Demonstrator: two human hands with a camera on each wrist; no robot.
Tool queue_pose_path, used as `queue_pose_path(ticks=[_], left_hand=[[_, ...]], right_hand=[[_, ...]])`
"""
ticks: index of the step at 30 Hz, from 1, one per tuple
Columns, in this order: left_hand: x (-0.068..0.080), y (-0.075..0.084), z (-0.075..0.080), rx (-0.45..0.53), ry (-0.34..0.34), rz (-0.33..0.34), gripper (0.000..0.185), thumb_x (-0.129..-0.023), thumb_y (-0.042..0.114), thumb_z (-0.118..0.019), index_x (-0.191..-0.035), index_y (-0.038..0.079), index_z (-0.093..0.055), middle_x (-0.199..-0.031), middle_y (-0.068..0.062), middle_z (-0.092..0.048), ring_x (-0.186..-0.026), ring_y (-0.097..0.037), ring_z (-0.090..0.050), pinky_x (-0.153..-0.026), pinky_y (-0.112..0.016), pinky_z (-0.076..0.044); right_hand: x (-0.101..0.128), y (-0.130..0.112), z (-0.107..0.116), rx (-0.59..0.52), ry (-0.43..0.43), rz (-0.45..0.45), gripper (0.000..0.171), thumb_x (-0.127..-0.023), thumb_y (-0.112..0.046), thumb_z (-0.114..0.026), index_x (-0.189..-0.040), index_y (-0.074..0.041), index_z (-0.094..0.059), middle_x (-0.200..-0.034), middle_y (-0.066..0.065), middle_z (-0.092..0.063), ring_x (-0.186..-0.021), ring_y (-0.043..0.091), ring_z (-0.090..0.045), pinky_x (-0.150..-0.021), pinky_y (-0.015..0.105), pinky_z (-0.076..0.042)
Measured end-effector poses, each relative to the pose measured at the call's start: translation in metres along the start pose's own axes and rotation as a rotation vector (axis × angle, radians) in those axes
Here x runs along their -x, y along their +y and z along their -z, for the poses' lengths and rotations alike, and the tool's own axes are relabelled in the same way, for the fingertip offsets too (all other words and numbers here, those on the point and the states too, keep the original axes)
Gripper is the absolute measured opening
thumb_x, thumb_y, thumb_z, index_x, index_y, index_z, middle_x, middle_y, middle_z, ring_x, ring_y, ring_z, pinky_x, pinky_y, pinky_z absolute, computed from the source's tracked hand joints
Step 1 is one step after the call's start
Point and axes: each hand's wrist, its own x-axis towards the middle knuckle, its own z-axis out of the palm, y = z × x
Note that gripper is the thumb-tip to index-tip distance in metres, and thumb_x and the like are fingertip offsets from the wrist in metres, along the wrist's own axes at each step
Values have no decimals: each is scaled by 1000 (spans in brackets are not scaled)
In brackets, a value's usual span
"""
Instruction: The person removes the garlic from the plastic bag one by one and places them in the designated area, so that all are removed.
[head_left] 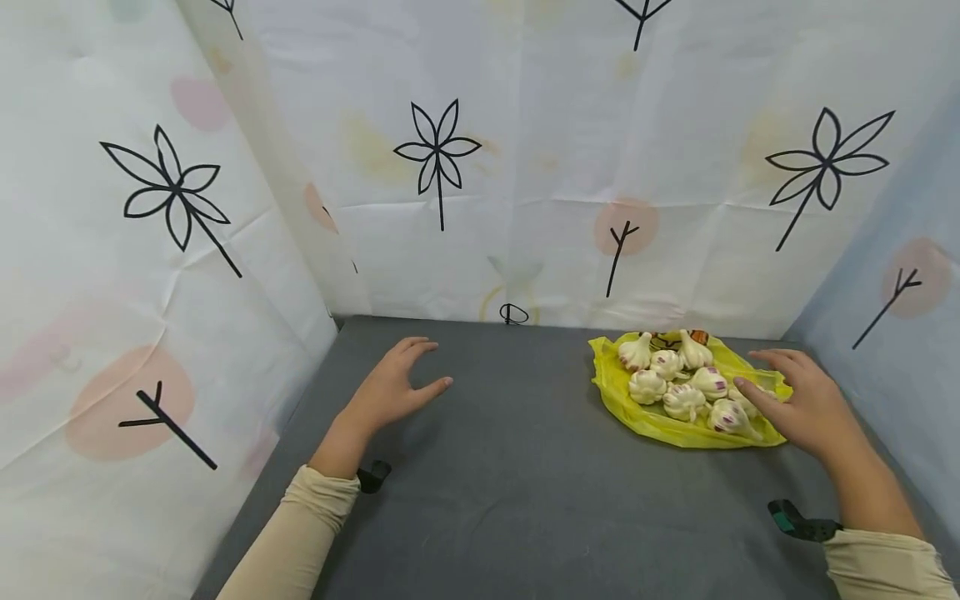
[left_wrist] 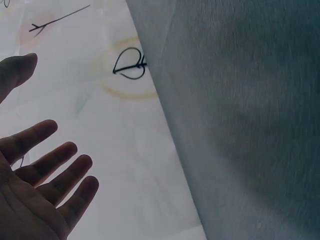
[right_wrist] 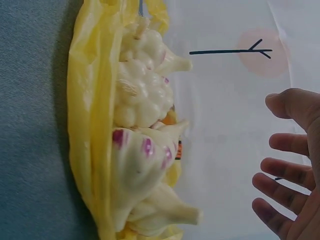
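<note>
Garlic bulbs [head_left: 686, 385] heaped on a yellow bag [head_left: 637, 417] at the bench's [head_left: 487, 467] far right. Left hand [head_left: 393, 387] hovers well left of the bag, fingers spread, empty. Right hand [head_left: 798, 404], grip wide, hangs over the bag's right edge; approach step, and closing on a bulb seems the next need.

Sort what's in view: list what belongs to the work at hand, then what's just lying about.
In the work:
- garlic bulbs, piled on the bag
- yellow plastic bag under them
- right hand, open, fingers over the bag's near edge
- left hand, open, over bare table, apart from the bag

Just there:
- grey table
- patterned cloth walls
</note>
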Motion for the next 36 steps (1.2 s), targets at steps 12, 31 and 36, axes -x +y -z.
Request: queue_pose_path(ticks=[12, 31, 36], left_hand=[[-21, 27, -47, 118, -38, -47, 60, -90, 47, -68, -141, 19, -51, -143, -1, -48, -134, -21, -47, -106, -46, -45], [-50, 90, -95, 294, -119, -140, 54, -93, 43, -66, -140, 21, -51, -138, 1, -54, -126, -18, -53, -102, -39, -49], [-61, 108, -107, 359, -134, -142, 51, -93, 44, -65, -138, 25, -52, -138, 4, -54, -125, -15, -55, -102, -33, -49]], right_hand=[[14, 17, -14, 7, 1, -165, 63, -98, -48, -55, -138, 1, -49, -141, 34, -40, -126, 59, -32, -92, 75, -28], [26, 62, -34, -122, 34, -451, 67, -102, -43, -43, -148, 4, -34, -152, 38, -19, -136, 59, -22, -100, 75, -26], [24, 70, -39, -215, 58, -516, 62, -103, -41, -42, -150, -2, -35, -152, 36, -22, -130, 58, -32, -94, 72, -33]])
